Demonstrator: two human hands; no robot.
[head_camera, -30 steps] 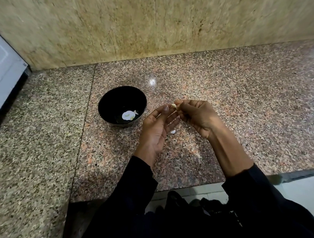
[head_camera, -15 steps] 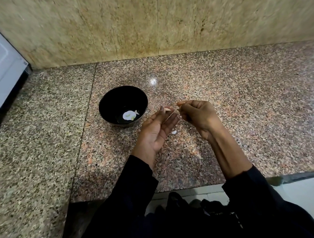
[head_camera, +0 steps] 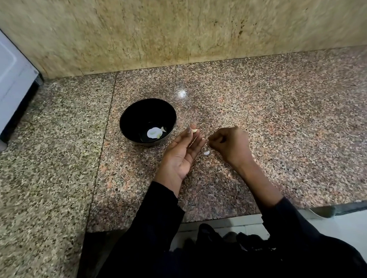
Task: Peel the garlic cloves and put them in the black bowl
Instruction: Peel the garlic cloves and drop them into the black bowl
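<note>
Bowl on the table, left of both hands; garlic pieces inside it. Garlic clove at the left hand fingertips; peel scrap on the table between left hand and right hand.

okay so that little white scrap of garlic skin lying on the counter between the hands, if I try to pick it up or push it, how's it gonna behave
The skin scrap looks thin and curled, so it is probably very light and floppy. It would likely skid across the polished granite counter rather than roll. Lying nearly flat, it may be hard to pinch.
</note>
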